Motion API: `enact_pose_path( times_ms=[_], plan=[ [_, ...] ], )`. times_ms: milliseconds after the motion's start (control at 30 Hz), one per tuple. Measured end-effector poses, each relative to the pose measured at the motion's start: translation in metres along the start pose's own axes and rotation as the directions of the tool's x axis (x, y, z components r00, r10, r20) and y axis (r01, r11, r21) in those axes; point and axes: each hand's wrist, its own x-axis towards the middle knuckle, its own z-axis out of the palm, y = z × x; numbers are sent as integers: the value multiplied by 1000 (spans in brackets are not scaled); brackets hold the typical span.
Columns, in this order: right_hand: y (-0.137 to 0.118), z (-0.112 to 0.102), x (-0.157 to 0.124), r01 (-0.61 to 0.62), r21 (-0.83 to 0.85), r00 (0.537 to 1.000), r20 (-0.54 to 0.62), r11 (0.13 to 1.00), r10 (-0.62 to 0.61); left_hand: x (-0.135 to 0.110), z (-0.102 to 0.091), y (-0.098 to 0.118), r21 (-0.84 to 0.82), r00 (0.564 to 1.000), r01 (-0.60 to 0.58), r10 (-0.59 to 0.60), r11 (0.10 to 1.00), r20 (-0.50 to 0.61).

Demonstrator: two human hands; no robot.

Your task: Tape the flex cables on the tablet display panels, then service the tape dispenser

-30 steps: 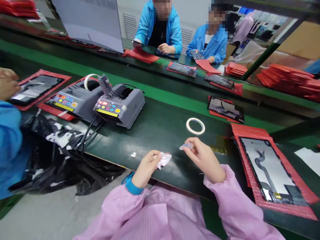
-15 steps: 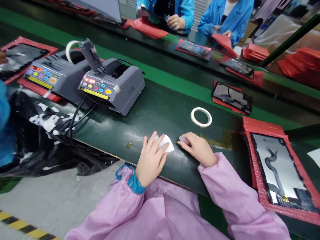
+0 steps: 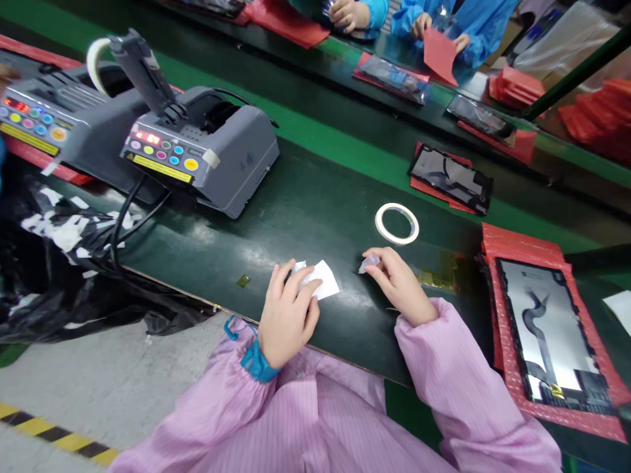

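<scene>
My left hand (image 3: 289, 317) lies on the dark green bench with its fingers spread over small white pieces of paper (image 3: 325, 281). A blue band circles that wrist. To the right, my right hand (image 3: 400, 284) pinches a small crumpled piece of translucent, pale purple film (image 3: 369, 263) between thumb and fingers. Just beyond it lies a flat roll of white tape (image 3: 397, 224). A tiny yellow-gold square of film (image 3: 243, 281) rests on the bench left of my left hand.
Two grey tape dispensers (image 3: 207, 151) stand at left, with cables and a black plastic bag (image 3: 64, 276) below. At right, a screen panel (image 3: 549, 328) lies on red bubble wrap (image 3: 522, 240). Amber tape strips (image 3: 438, 279) stick to the bench. Co-workers' hands (image 3: 348, 14) are across the bench.
My left hand and the white paper have shifted slightly left in view. My right hand has turned so the film it holds shows more. Across the bench, a co-worker has raised a red sheet.
</scene>
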Motion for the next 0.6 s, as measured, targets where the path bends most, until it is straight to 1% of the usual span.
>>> enact_pose_path(
  times_ms=[67, 133, 200, 233, 300, 400, 500, 600],
  plan=[
    [3, 0, -2, -11, 67, 999, -40, 998, 14, 0, 0, 1, 13, 1000, 7, -7, 1000, -8],
    [1, 1, -4, -26, 170, 994, -98, 985, 43, 0, 0, 2, 20, 999, 16, -15, 1000, -35],
    [-5, 5, -6, -1, 257, 988, -150, 966, 41, 0, 2, 3, 22, 998, 26, -25, 999, -58],
    [-10, 9, -6, 26, 280, 988, -154, 960, 18, 0, 3, 4, 23, 998, 34, -33, 999, -60],
    [-22, 20, -7, 85, 282, 992, -115, 955, -55, 0, 4, 5, 19, 997, 54, -53, 998, -50],
    [-35, 36, -5, 128, 247, 991, -6, 960, -131, 1, 4, 6, -1, 997, 76, -76, 997, -14],
    [-37, 45, -2, 113, 205, 992, 29, 972, -122, 3, 3, 7, 14, 997, 54, -55, 998, 57],
    [-33, 45, -1, 84, 207, 995, 27, 975, -92, 4, 3, 7, 37, 992, 44, -48, 998, 119]
  ],
)
